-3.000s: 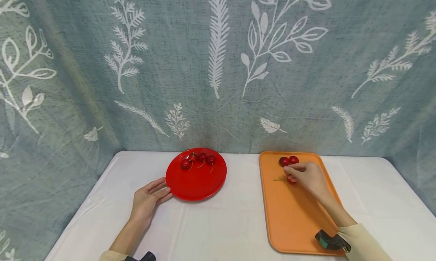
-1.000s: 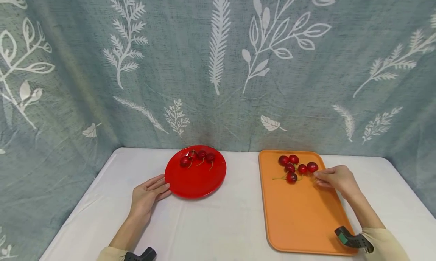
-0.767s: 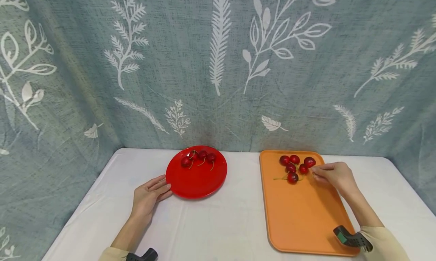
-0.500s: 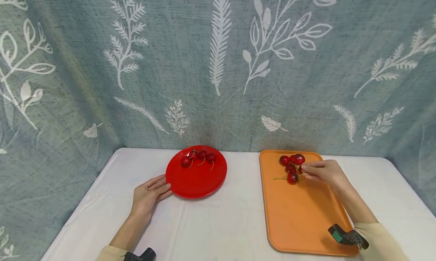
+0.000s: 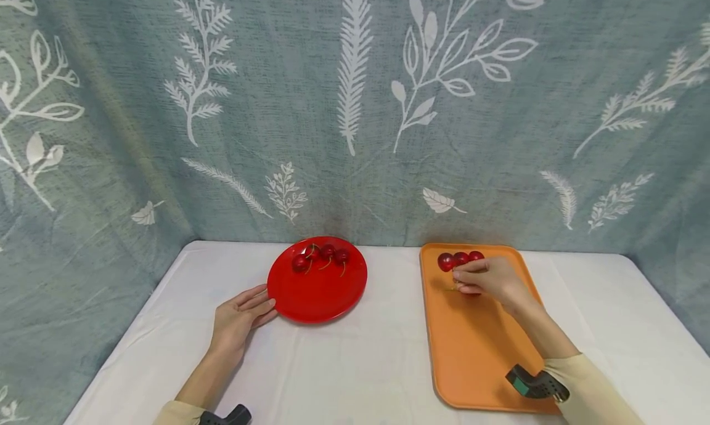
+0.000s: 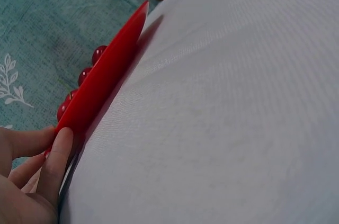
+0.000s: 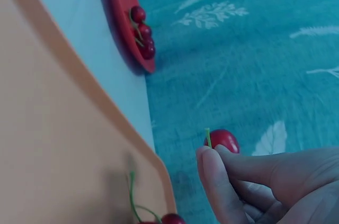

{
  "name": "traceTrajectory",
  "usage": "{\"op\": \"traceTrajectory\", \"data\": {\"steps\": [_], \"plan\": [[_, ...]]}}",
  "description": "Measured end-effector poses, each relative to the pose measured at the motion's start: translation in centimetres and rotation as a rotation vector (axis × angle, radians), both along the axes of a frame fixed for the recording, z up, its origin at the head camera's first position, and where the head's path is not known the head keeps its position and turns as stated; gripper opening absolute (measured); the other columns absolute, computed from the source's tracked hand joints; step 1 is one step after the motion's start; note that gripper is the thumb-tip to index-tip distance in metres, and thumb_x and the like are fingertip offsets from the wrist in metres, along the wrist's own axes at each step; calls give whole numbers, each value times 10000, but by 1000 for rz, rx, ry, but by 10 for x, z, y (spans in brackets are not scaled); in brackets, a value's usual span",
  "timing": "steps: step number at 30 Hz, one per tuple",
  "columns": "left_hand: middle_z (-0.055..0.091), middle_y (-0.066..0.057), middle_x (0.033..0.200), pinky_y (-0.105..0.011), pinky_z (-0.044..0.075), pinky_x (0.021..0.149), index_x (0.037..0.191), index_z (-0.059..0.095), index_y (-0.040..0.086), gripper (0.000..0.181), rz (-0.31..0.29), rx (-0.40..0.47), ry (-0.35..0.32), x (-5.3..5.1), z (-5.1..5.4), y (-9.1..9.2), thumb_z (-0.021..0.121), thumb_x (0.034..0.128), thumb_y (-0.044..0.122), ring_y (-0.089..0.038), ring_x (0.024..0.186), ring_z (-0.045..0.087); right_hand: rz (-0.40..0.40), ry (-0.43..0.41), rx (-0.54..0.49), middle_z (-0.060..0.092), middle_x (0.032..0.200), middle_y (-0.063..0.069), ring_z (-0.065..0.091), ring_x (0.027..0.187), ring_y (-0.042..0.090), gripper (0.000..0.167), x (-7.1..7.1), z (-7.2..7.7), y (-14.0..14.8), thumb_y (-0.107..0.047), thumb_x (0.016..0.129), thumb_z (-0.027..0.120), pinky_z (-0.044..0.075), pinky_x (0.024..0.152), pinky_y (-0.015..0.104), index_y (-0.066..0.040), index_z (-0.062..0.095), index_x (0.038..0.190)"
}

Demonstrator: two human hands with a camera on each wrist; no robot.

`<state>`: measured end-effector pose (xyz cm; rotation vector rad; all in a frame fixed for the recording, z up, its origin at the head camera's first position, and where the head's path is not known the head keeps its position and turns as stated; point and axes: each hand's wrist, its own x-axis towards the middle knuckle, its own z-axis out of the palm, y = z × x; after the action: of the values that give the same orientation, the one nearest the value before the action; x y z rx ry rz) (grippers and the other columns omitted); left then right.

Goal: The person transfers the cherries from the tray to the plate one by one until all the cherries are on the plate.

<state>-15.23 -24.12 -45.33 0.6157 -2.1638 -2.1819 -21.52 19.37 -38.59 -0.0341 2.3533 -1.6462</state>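
Note:
In the head view my left hand is at the left rim of a red plate. The left wrist view shows its thumb and fingers pinching that rim. Several cherries with stems lie at the plate's back. Over an orange tray, my right hand pinches a cherry by its green stem, the fruit raised above the tray in the right wrist view. Other cherries on the tray are partly hidden behind this hand.
A white cloth covers the table, with a strip of it between plate and tray. Behind stands a blue-green curtain with white leaf prints. Dark straps sit at both wrists over pale sleeves.
Over the last second my right hand lifts a cherry from the tray's right side and carries it left across the other cherries. My left hand stays at the plate rim.

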Motion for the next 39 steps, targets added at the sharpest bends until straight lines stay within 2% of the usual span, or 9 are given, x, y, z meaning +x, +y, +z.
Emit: {"op": "traceTrajectory", "data": {"steps": [5, 10, 17, 19, 26, 31, 39], "plan": [[537, -219, 1380, -249, 575, 800, 1431, 441, -28, 551, -4, 2, 2, 0, 0, -1, 658, 936, 80, -60, 872, 708, 21, -37, -29, 715, 1004, 229, 731, 784, 161, 307, -4, -1, -16, -13, 934, 632, 585, 796, 374, 180, 609, 1172], [529, -220, 1387, -243, 573, 802, 1432, 445, -18, 545, -4, -3, -1, 0, 0, 0, 654, 939, 87, -55, 877, 706, 4, -100, -95, 711, 1056, 202, 729, 840, 173, 320, -11, 2, -32, -19, 929, 643, 577, 831, 371, 153, 611, 1197], [531, -211, 1390, -248, 573, 806, 1433, 445, -13, 546, -5, -8, -10, 0, 0, -1, 655, 941, 95, -54, 884, 706, -6, -119, -182, 719, 1021, 191, 724, 804, 144, 315, -18, -5, -62, 5, 921, 642, 551, 875, 405, 151, 611, 1198], [527, -208, 1394, -248, 572, 807, 1435, 445, -10, 545, -1, -1, -16, 0, 1, -2, 653, 942, 93, -52, 882, 705, 5, -109, -195, 718, 1026, 194, 725, 805, 148, 307, -20, -7, -72, 5, 925, 636, 547, 884, 410, 156, 612, 1191], [490, -231, 1415, -250, 571, 812, 1444, 432, -15, 551, -4, 18, -28, -2, 2, -1, 643, 947, 93, -68, 895, 708, 41, 1, -202, 717, 976, 239, 732, 758, 174, 268, -27, -20, -107, 37, 892, 667, 576, 810, 387, 178, 643, 1118], [493, -225, 1412, -252, 573, 809, 1445, 431, -17, 554, -7, 18, -32, -2, 1, 1, 645, 945, 91, -73, 896, 709, 56, 16, -157, 713, 959, 257, 735, 759, 218, 222, -28, -25, -135, 59, 869, 682, 586, 787, 387, 162, 677, 1066], [546, -197, 1378, -262, 571, 819, 1433, 436, -31, 566, -6, 26, -11, -2, 0, -2, 666, 929, 83, -62, 893, 704, 72, 5, -210, 708, 912, 277, 734, 726, 241, 181, -27, -37, -176, 86, 853, 684, 607, 673, 296, 171, 687, 1014]]}}
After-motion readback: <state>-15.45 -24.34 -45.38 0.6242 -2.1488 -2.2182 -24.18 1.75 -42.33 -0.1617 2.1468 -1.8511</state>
